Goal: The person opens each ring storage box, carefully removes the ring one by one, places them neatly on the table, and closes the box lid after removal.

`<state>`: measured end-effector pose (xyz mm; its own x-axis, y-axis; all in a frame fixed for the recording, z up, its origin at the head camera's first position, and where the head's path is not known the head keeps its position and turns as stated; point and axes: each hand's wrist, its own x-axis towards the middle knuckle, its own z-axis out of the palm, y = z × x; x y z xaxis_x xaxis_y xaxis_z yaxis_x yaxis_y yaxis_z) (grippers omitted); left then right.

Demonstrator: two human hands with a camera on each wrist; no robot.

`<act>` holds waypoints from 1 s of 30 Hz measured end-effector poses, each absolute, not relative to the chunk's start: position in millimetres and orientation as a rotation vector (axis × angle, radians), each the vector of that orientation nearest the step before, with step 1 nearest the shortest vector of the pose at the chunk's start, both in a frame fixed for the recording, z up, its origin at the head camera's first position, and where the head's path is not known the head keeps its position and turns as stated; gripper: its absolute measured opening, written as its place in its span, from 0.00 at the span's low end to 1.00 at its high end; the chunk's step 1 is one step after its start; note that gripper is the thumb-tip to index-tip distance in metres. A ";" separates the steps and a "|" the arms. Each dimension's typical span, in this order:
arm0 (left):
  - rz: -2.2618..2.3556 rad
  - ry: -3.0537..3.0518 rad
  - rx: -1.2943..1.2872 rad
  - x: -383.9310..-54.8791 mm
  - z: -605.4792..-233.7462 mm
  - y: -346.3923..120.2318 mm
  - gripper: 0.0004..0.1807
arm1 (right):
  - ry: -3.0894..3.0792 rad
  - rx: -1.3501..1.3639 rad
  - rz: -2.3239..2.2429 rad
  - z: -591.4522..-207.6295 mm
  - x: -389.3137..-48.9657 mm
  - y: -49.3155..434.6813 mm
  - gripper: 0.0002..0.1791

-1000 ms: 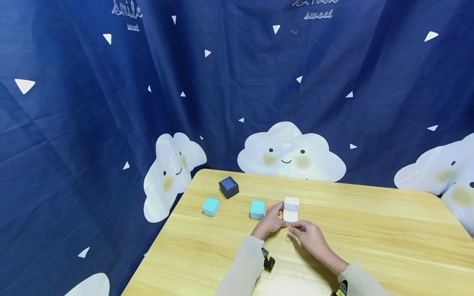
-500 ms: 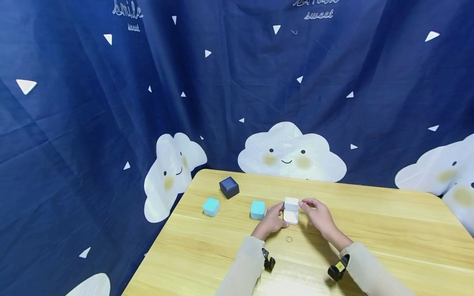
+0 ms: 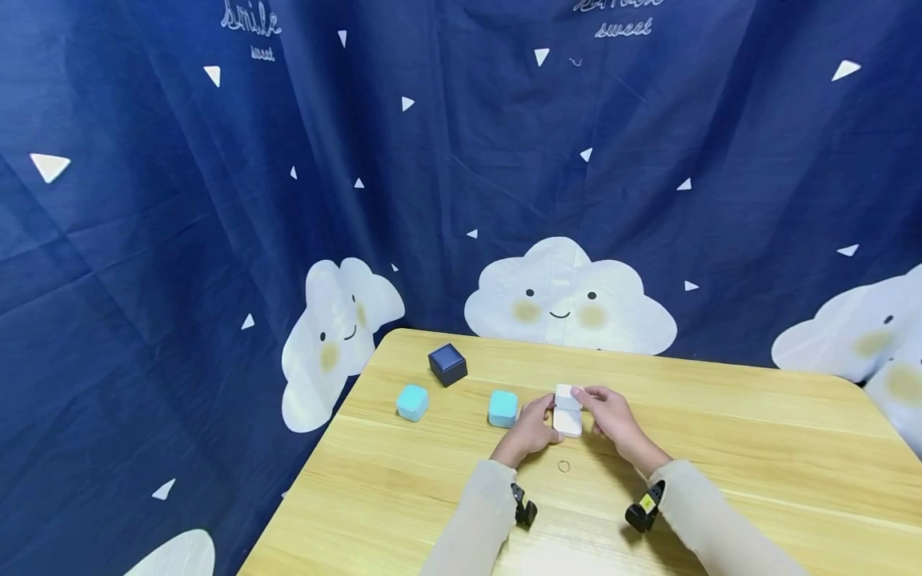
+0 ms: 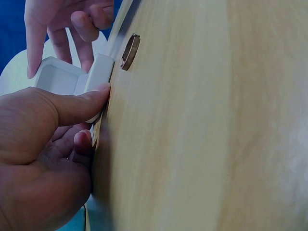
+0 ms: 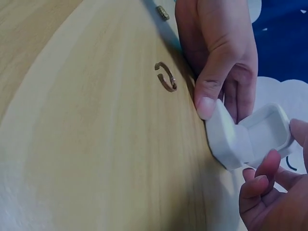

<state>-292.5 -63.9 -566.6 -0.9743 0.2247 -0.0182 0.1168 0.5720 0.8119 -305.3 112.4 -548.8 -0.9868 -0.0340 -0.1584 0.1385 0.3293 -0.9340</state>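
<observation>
A small white ring box (image 3: 567, 422) stands with its lid (image 5: 269, 127) raised near the middle of the table. My left hand (image 3: 531, 430) grips its base from the left; the thumb (image 5: 207, 107) lies along the front edge. From the right, my right hand (image 3: 608, 414) holds the raised lid, fingertips at its upper edge and side. Its other fingers (image 4: 85, 24) curl near the box in the left wrist view. A thin, open-ended ring (image 3: 564, 466) lies on the table in front of the box, apart from both hands.
Two turquoise boxes, a nearer one (image 3: 503, 409) and a farther one (image 3: 413, 402), stand to the left. A dark blue box (image 3: 448, 365) sits behind them. In the right wrist view a gold patterned piece (image 5: 162, 13) lies beyond the ring. A blue curtain (image 3: 504, 160) hangs behind the table.
My right hand has moved from the front of the white ring box up to its right side, then onto the lid. The left hand keeps its grip; the ring stays put.
</observation>
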 end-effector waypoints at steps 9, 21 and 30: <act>1.373 2.676 0.288 -293.7 -567.5 -63.8 0.42 | 2.387 0.110 -1.732 -551.6 -306.7 113.5 0.44; 1.387 2.661 0.291 -293.5 -568.8 -63.9 0.43 | 2.349 0.131 -1.772 -555.7 -302.5 112.6 0.46; 1.364 2.667 0.288 -294.3 -569.8 -64.7 0.43 | 2.355 0.107 -1.803 -560.6 -296.7 110.0 0.43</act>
